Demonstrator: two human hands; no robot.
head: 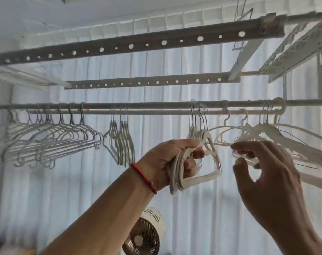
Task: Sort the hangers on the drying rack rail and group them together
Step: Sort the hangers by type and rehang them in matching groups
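Two parallel rails (138, 105) of the drying rack run across the view. At the left hangs a spread of grey wire hangers (51, 138), and a tighter bunch of pale hangers (122, 142) hangs near the middle. My left hand (167, 161) grips the shoulder ends of a bundle of beige hangers (195, 173), whose hooks sit over the rail. My right hand (263, 168) reaches up to the white plastic hangers (278, 137) on the right, and its fingertips pinch the end of one of them.
Two perforated grey bars (138, 43) of the ceiling rack run overhead. White patterned panels (294, 50) hang at the upper right. A round fan (143, 236) stands below, between my arms. White curtains (83, 181) cover the window behind.
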